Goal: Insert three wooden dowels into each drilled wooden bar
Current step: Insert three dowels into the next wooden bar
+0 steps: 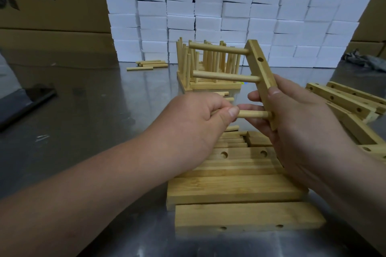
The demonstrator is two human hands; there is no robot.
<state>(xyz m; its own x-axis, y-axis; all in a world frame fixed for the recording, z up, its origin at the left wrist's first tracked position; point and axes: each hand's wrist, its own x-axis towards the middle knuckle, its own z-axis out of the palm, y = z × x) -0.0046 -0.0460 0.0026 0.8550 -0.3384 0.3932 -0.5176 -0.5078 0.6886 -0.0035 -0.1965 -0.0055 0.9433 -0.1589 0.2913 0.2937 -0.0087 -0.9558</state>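
We look down at a pale wooden drilled bar (pixel 261 77) held nearly upright, tilted slightly, above a shiny steel table (pixel 104 110). Our right hand (pixel 292 115) grasps the bar's lower half, thumb on its near face and fingers curled behind it. Two round light wooden dowels already stick out of the bar toward the left, an upper dowel (pixel 219 48) near its top and a middle dowel (pixel 225 76) below that. Our left hand (pixel 200 115), left of the bar, pinches a third dowel (pixel 253 114) between thumb and curled fingers, and the dowel's right tip sits at the hole near the bar's bottom end; we cannot tell how deep it sits. Directly under the bar lies a stack of flat wooden bars (pixel 234 190), some showing round holes, with short loose dowels (pixel 231 140) on its far end. Behind the bar stand finished bars with upright dowels (pixel 208 64), packed side by side. To the right of the bar lie more drilled bars (pixel 342 100) in a loose pile. Far left of the bar and behind it, a few spare dowels (pixel 149 64) lie flat. Beyond the bar rises a wall of white foam blocks (pixel 229 6), with a brown cardboard box (pixel 52 6) to its left.
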